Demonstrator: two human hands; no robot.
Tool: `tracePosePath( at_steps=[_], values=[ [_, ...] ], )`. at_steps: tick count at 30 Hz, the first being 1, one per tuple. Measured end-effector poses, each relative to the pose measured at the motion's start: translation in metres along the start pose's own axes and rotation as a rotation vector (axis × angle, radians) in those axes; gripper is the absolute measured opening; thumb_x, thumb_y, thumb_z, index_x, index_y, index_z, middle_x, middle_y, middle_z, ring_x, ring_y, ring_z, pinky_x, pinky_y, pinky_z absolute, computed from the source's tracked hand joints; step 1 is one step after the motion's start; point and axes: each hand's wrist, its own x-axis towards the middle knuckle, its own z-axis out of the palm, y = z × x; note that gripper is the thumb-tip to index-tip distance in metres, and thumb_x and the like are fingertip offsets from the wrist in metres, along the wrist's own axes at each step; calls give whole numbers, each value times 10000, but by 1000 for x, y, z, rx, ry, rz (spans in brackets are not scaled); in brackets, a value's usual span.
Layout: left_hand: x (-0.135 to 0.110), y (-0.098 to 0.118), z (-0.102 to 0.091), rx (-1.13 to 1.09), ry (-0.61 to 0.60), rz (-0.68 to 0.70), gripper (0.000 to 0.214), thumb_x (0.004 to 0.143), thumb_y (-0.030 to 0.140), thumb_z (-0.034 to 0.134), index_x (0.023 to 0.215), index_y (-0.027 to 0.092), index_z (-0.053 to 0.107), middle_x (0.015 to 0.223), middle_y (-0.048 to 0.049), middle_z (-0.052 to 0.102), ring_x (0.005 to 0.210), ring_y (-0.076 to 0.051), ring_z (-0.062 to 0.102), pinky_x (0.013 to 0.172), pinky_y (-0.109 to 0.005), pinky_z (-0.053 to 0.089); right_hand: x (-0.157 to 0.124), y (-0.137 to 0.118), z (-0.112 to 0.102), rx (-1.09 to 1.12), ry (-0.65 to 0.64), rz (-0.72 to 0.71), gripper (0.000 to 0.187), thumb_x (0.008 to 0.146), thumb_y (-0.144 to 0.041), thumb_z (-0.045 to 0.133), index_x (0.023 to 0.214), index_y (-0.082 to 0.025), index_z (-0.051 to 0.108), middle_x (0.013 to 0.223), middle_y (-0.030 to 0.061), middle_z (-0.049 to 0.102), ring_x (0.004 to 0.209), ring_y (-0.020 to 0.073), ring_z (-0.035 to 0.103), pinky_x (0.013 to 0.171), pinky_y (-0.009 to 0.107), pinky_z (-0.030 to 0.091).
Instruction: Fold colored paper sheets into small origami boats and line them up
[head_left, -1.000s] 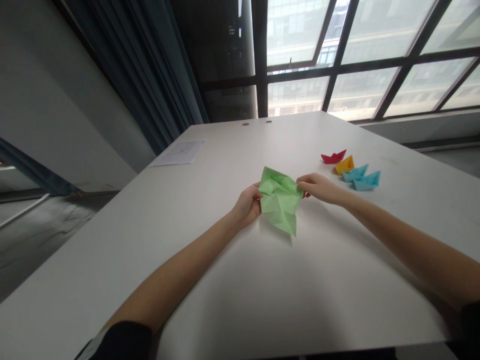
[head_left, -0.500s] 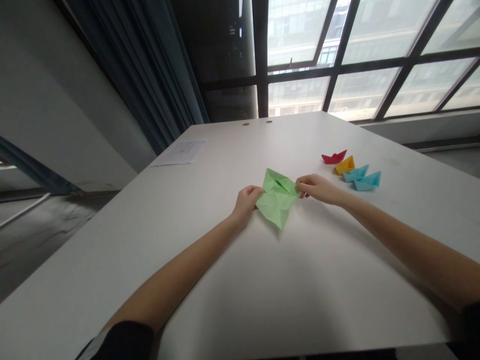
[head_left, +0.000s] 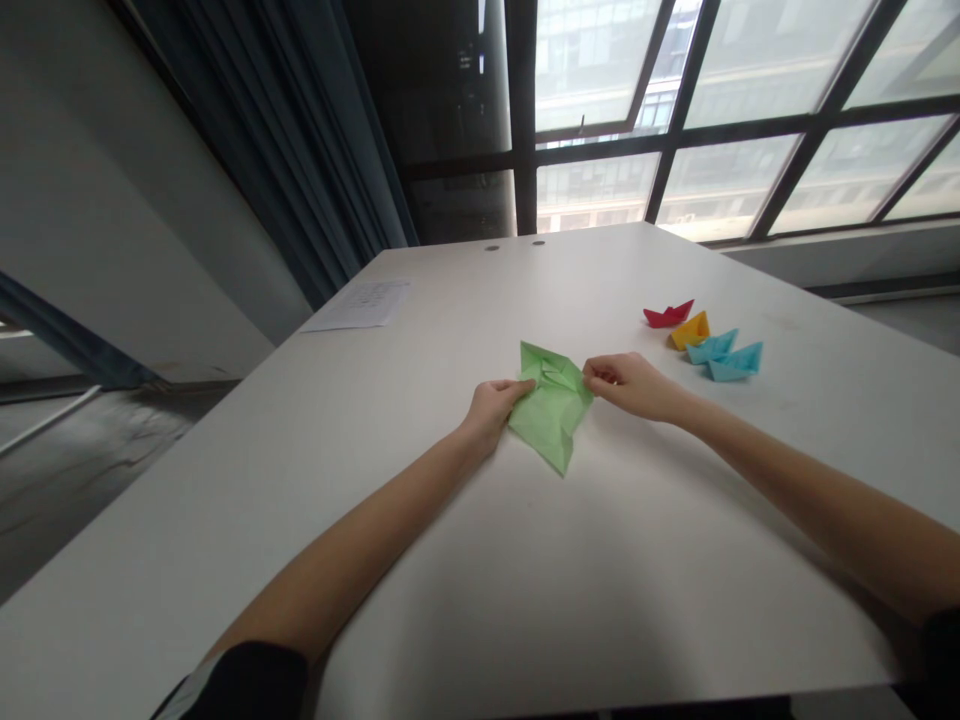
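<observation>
A partly folded green paper [head_left: 551,410] lies on the white table [head_left: 525,560] in front of me. My left hand [head_left: 493,405] pinches its left edge, fingers closed on the paper. My right hand [head_left: 626,383] pinches its right corner, fingers closed too. The paper's lower point rests on the table and points toward me.
Finished paper boats stand in a row at the right: a red boat [head_left: 667,314], a yellow boat [head_left: 690,330] and two blue boats [head_left: 724,357]. A printed white sheet [head_left: 360,304] lies at the far left of the table. Windows and a dark curtain stand behind.
The green paper has come down from a raised, open shape and now lies flatter and narrower on the table. Both hands have moved closer together.
</observation>
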Motion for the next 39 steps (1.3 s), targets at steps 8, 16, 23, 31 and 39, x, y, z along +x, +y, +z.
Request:
tracePosePath(
  at_steps=[8,16,23,31,39],
  values=[
    [1,-2,0,297,12,155,224,619,320,682,530,134,593,456,19,497,421,-71,401,413,-194,259,0,1,0,3,-9,-12,166,735,-257,411,627,-184,513,557,-30,487,545,104,429,561,226,322],
    [0,1,-2,75,33,351,166,615,210,577,509,157,461,520,52,431,513,-66,400,478,-176,301,6,25,1,-147,-82,174,226,725,-279,395,536,-187,479,512,-24,446,516,110,417,501,243,275],
    [-4,7,3,-292,-25,227,67,599,186,542,648,152,513,686,7,572,655,-111,539,635,-241,450,7,41,7,-196,-66,231,134,679,-300,521,702,-194,600,656,0,613,601,136,530,547,237,349],
    [-7,7,6,-264,-112,229,104,583,180,545,676,135,560,707,-8,612,717,-143,592,682,-263,475,5,15,4,-152,-7,55,340,845,-397,389,795,-184,649,707,31,648,628,142,553,607,255,370],
    [-5,4,4,-263,-90,237,65,570,168,529,630,142,531,640,12,586,655,-129,585,642,-244,475,5,17,6,59,-24,125,215,780,-350,510,731,-176,625,692,19,670,652,146,603,640,257,430]
  ],
)
